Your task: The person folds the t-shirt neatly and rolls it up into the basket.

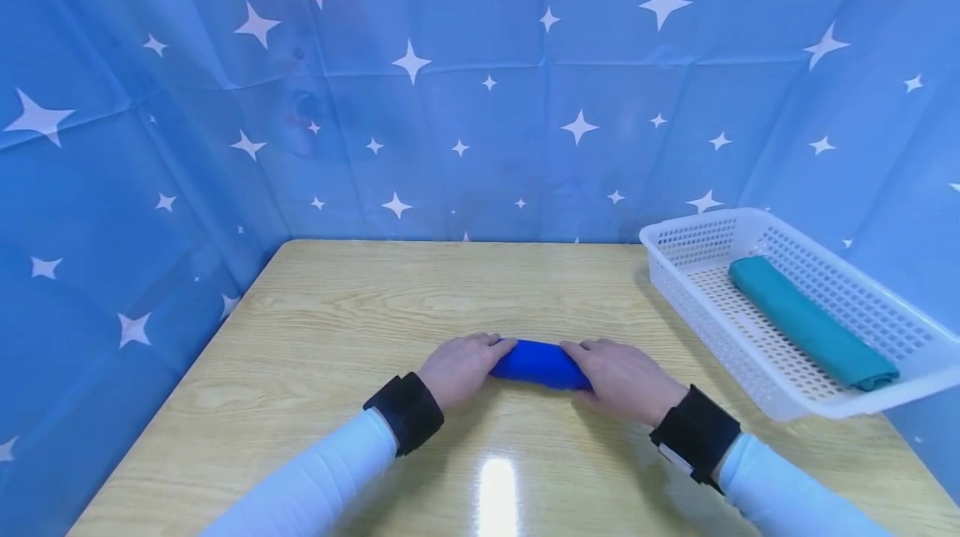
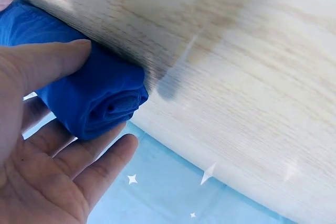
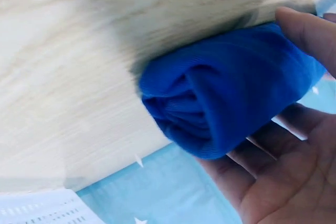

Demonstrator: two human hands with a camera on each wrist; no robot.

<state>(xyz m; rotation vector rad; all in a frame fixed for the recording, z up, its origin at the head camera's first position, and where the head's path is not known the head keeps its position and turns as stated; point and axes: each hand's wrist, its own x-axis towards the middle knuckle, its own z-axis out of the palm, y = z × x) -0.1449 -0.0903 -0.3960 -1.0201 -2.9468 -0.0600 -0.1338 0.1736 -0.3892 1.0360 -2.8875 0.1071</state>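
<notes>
A rolled blue cloth [image 1: 538,363] lies across the middle of the wooden table, one hand at each end. My left hand [image 1: 461,370] grips its left end. In the left wrist view, the thumb [image 2: 58,61] presses on one side and the fingers lie along the other, with the spiral end of the roll [image 2: 113,109] showing. My right hand [image 1: 626,378] holds the right end. The right wrist view shows that end of the roll [image 3: 181,111] with loose inner folds, between thumb and fingers.
At the table's right stands a white perforated plastic basket [image 1: 720,345], with a folded teal cloth [image 1: 813,324] inside. A blue curtain with white stars [image 1: 480,103] hangs behind and beside the wooden table [image 1: 360,303]. Black bands [image 1: 408,414] circle both wrists.
</notes>
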